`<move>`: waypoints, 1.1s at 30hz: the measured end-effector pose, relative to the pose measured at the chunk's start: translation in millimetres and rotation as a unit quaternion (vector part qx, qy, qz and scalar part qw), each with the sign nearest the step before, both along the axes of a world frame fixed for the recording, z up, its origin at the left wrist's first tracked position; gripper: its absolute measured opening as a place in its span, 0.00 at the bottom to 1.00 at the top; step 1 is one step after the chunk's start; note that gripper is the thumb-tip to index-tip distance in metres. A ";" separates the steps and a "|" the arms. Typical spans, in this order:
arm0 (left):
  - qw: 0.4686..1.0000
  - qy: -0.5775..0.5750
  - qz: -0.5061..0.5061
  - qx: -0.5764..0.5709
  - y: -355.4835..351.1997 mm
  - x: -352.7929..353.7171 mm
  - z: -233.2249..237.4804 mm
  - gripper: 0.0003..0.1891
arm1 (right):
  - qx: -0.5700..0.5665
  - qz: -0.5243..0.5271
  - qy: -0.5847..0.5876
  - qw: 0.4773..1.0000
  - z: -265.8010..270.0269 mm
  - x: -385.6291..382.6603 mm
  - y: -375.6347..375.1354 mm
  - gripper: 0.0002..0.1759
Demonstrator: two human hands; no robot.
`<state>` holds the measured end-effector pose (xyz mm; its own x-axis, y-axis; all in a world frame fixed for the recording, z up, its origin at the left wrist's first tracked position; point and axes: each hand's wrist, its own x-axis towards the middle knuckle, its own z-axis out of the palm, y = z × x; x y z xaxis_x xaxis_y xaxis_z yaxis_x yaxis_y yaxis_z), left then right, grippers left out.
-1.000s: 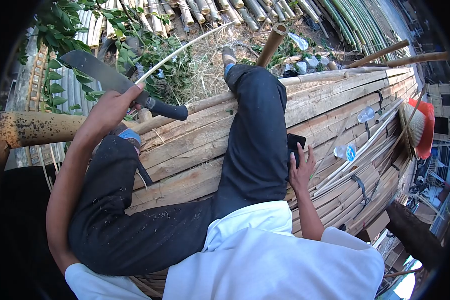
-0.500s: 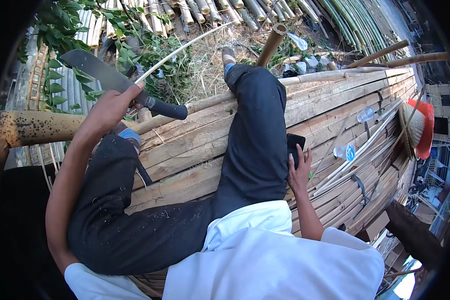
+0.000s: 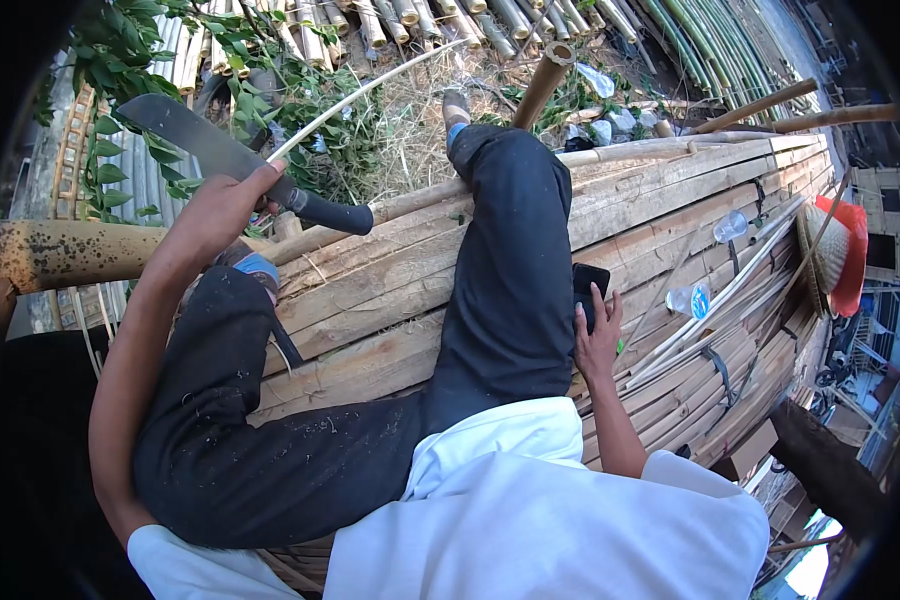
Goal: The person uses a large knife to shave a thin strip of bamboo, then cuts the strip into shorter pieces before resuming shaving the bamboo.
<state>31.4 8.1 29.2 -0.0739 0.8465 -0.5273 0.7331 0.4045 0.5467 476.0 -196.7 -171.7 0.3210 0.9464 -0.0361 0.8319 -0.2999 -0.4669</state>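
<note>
My left hand (image 3: 222, 208) is closed around a machete (image 3: 195, 140) where its dark blade meets the black handle. A thin pale bamboo strip (image 3: 360, 93) also comes out of this grip, by the thumb, pointing up and away to the right. My right hand (image 3: 597, 340) rests beside my right thigh with its fingers apart. Its fingertips touch a black phone (image 3: 590, 279) lying on the timber, and they partly cover it. The screen looks dark.
I sit on a stack of long wooden planks (image 3: 390, 345). To the right are plastic cups (image 3: 730, 227), pale thin strips (image 3: 730, 295) and a woven hat (image 3: 826, 255) with red cloth. A thick bamboo pole (image 3: 80, 255) stands left; an upright bamboo post (image 3: 544, 88) is ahead.
The machete and my left hand have shifted very slightly up and to the left. My right hand's fingers have moved a little on the phone.
</note>
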 end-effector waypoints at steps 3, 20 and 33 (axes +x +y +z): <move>1.000 0.011 0.002 -0.014 0.6 1.3 3.2 0.30 | -0.009 0.004 -0.026 1.000 -1.1 0.5 1.1 0.27; 0.999 -0.013 -0.050 -0.007 -3.4 7.9 8.5 0.29 | 0.185 0.298 0.232 0.907 88.4 -148.2 146.0 0.38; 0.976 -0.198 -0.017 0.088 -9.6 3.5 -0.1 0.19 | 0.099 0.373 0.319 0.866 91.1 -267.6 186.9 0.12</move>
<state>34.9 -1.5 29.1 0.1360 0.9248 -0.3553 0.4625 0.2579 0.8483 208.4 -9.8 -80.6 -0.4069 0.8900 0.2057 0.3139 0.3477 -0.8835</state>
